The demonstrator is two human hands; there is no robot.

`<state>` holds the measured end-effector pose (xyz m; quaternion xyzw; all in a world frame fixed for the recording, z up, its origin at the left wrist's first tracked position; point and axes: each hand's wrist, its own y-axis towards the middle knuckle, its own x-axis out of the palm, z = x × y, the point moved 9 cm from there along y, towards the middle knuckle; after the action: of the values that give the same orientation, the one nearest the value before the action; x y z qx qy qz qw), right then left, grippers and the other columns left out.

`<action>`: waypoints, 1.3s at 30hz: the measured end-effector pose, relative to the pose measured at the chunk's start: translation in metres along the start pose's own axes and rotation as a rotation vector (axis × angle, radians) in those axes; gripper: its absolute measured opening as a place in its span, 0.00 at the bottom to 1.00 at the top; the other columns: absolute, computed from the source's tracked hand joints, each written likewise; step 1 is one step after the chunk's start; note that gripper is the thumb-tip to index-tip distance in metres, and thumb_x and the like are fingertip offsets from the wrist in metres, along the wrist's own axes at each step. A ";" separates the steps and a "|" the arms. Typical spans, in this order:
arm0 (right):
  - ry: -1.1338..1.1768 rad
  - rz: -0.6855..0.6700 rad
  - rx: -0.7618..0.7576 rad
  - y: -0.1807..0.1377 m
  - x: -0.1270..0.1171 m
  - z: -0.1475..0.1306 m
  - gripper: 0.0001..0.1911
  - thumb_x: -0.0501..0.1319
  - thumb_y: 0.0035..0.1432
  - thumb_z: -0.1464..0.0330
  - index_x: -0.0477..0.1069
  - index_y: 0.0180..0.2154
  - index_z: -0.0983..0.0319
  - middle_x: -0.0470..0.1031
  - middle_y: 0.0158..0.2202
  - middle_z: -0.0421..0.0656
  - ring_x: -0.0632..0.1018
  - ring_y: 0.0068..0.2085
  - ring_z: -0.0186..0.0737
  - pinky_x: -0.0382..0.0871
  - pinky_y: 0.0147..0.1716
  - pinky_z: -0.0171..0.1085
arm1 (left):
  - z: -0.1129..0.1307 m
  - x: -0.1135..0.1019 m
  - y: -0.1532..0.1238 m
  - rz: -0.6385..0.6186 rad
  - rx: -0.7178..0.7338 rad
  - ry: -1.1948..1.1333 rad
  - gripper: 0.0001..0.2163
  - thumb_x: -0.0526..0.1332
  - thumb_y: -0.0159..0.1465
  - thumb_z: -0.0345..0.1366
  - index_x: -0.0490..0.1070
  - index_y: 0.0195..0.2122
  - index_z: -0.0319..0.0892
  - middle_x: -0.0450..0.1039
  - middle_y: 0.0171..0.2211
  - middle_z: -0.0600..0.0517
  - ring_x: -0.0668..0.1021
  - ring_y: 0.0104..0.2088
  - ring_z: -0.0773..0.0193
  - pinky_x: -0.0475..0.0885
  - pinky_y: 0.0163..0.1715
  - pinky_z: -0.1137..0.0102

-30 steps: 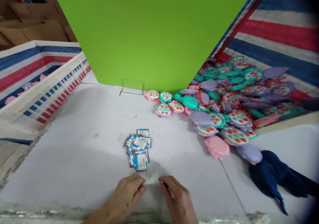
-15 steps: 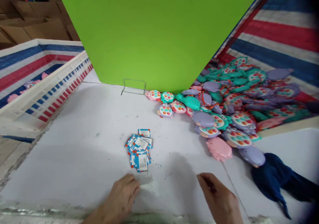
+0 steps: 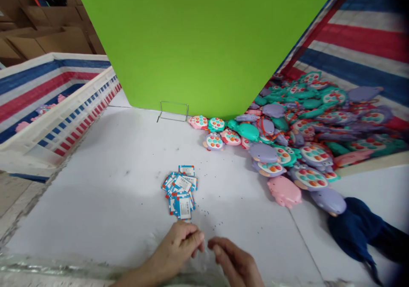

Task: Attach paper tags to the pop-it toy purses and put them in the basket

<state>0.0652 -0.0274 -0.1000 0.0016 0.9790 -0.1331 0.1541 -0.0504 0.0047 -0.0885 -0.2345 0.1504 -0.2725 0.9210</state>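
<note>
My left hand (image 3: 179,248) and my right hand (image 3: 234,261) rest close together at the near edge of the white table (image 3: 105,193), fingertips almost touching. Both have curled fingers pinching at a thin clear plastic film (image 3: 204,259) that I can barely make out. Just beyond the left hand lies a small heap of blue-and-white label cards (image 3: 180,189). Tiny dark specks are scattered on the table around the cards.
A big pile of purple, teal and pink toys (image 3: 287,138) spreads across the right, spilling from a striped bag (image 3: 358,40). A dark blue cloth (image 3: 361,229) lies at the right. A green board (image 3: 198,44) stands behind; a striped white crate (image 3: 54,112) stands left.
A second ago both hands pinched a small white piece together. Then the right hand swung out right, and now it has come back beside the left hand.
</note>
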 end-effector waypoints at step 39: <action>-0.310 -0.201 -0.418 0.081 0.055 -0.062 0.14 0.51 0.50 0.81 0.70 0.25 0.61 0.72 0.39 0.47 0.76 0.37 0.40 0.69 0.37 0.37 | -0.004 -0.049 0.016 0.394 0.311 0.702 0.24 0.58 0.56 0.27 0.56 0.54 0.42 0.62 0.49 0.45 0.64 0.50 0.54 0.61 0.50 0.57</action>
<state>-0.0021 0.0652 -0.0813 -0.1479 0.9452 0.0585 0.2851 -0.0850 0.0434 -0.0930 0.0474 0.4535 -0.1743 0.8728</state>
